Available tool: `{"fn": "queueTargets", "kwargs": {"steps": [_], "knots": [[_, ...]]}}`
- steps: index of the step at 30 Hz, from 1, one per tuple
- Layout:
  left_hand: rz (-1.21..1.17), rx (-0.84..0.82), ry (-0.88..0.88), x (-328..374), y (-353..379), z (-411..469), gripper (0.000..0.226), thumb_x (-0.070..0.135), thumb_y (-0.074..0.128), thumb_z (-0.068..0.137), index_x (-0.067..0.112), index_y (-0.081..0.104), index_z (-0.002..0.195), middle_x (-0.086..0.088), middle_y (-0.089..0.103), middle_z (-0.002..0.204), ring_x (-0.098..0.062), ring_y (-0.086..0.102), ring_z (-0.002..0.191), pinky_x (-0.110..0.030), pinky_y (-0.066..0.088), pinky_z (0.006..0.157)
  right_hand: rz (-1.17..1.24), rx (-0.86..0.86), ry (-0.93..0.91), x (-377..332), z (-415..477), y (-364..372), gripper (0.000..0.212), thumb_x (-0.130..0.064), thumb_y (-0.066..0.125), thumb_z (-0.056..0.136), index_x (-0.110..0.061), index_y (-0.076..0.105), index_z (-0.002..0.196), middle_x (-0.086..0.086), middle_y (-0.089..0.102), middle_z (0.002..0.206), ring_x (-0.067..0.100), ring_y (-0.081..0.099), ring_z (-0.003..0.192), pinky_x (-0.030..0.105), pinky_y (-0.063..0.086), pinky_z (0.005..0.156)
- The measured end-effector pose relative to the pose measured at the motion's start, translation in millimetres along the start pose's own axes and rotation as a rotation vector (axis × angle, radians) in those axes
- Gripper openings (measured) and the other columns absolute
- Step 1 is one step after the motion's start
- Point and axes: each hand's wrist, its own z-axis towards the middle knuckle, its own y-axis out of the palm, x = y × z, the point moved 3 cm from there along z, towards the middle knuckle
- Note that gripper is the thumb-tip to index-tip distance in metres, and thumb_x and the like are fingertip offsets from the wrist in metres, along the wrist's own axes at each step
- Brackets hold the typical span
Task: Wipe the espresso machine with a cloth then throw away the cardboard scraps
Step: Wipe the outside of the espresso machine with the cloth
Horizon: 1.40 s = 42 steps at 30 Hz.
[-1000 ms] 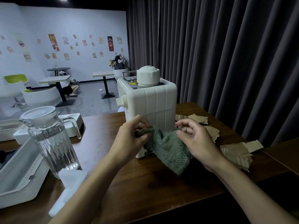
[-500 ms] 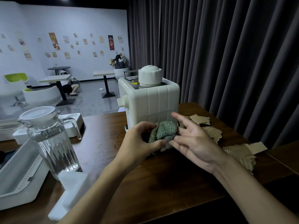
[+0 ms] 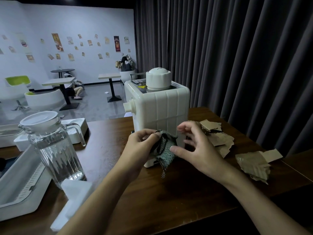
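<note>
The left hand [image 3: 140, 146] grips the bunched cloth [image 3: 163, 150] in front of the espresso machine [image 3: 160, 107]. The right hand [image 3: 194, 150], fingers loosely spread, touches it by thumb. Cardboard scraps [image 3: 252, 163] lie on the counter [image 3: 169, 200] beside the machine.

The machine [image 3: 160, 116] stands just beyond the fingers [image 3: 186, 128], blocking forward; the cloth [image 3: 165, 150] fills the gap between them. Right of the fingers of the right hand [image 3: 199, 150], scraps [image 3: 218, 141] crowd the table [image 3: 169, 192]. Left of the fingers of the left hand [image 3: 138, 146], open table runs to the jug [image 3: 55, 150].
</note>
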Motion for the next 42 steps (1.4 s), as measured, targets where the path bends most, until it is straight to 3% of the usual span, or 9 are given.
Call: {"fn": "queueTargets", "kwargs": {"steps": [5,8,15,21,25,29,33,39,42], "knots": [[-0.131,0.015,-0.102,2.0,-1.2,-1.1,0.015,0.019,0.063,0.097,0.007,0.056,0.101,-0.009,0.074,0.083,-0.019,0.072,0.074,-0.031,0.057,0.054,0.262,-0.224,0.012,3.7,-1.4,8.0,0.062,-0.035,0.085,0.072,-0.031,0.049,0.122,-0.020,0.055,0.129,0.013,0.057,0.123,0.034,0.052,0.096],[-0.150,-0.011,-0.148,1.8,-2.8,-0.4,0.025,0.020,0.058,0.100,-0.003,0.060,0.109,-0.016,0.076,0.092,-0.024,0.074,0.079,-0.035,0.061,0.061,0.214,-0.294,0.034,6.9,-2.0,10.0,0.056,-0.034,0.087,0.069,-0.033,0.058,0.116,-0.023,0.042,0.142,0.016,0.052,0.129,0.041,0.050,0.101],[-0.094,0.000,-0.191,2.5,-8.7,-2.2,0.020,0.025,0.057,0.100,0.005,0.061,0.104,-0.012,0.075,0.093,-0.023,0.075,0.079,-0.036,0.061,0.060,0.121,-0.144,-0.027,-1.5,1.3,8.9,0.024,-0.030,0.071,0.080,-0.016,0.070,0.100,-0.006,0.050,0.136,0.012,0.055,0.123,0.044,0.048,0.103],[0.335,-0.247,0.002,6.0,-17.8,-9.1,0.057,0.057,0.081,0.072,0.032,0.059,0.119,-0.003,0.061,0.120,-0.022,0.073,0.094,-0.041,0.062,0.068,0.069,-0.078,-0.047,-2.9,2.4,5.3,0.008,-0.011,0.069,0.088,-0.011,0.065,0.094,-0.002,0.065,0.113,0.012,0.061,0.111,0.041,0.049,0.098],[0.420,-0.286,0.148,8.7,-15.0,-9.0,0.031,0.049,0.076,0.078,0.032,0.071,0.103,0.004,0.070,0.104,-0.015,0.073,0.083,-0.030,0.058,0.061,0.093,-0.045,-0.062,-5.5,3.6,5.7,0.008,-0.009,0.068,0.089,-0.009,0.064,0.095,0.009,0.064,0.093,0.018,0.064,0.090,0.029,0.054,0.077],[0.459,-0.183,0.243,7.3,-13.1,-4.3,0.004,0.029,0.074,0.087,0.025,0.074,0.085,-0.004,0.074,0.085,-0.017,0.071,0.069,-0.033,0.058,0.058,0.149,-0.049,-0.002,0.3,3.5,7.5,0.025,-0.011,0.074,0.082,-0.012,0.062,0.103,0.008,0.063,0.101,0.014,0.066,0.097,0.030,0.056,0.084],[0.391,-0.086,0.309,9.3,-15.3,-2.6,0.012,0.011,0.070,0.092,0.021,0.072,0.084,0.004,0.073,0.081,-0.010,0.070,0.066,-0.019,0.052,0.054,0.161,-0.125,0.081,4.0,1.8,5.1,0.042,-0.011,0.079,0.077,-0.023,0.063,0.114,-0.005,0.068,0.111,0.004,0.063,0.109,0.021,0.051,0.093],[0.329,-0.280,0.065,1.3,-10.0,-2.0,0.037,0.056,0.063,0.088,0.024,0.073,0.105,0.004,0.076,0.099,-0.009,0.072,0.093,-0.024,0.059,0.076,-0.138,-0.003,-0.147,-7.0,3.4,1.9,0.027,0.005,0.067,0.082,-0.016,0.072,0.099,-0.005,0.063,0.097,0.011,0.060,0.098,0.032,0.053,0.085],[0.479,-0.270,0.139,0.5,-8.5,-0.7,0.031,0.047,0.073,0.083,0.020,0.075,0.099,0.001,0.077,0.088,-0.011,0.072,0.081,-0.029,0.058,0.074,-0.143,-0.043,-0.136,-5.2,3.0,2.7,0.031,0.006,0.068,0.082,-0.018,0.074,0.099,-0.004,0.058,0.107,0.010,0.056,0.108,0.027,0.052,0.090]]}}
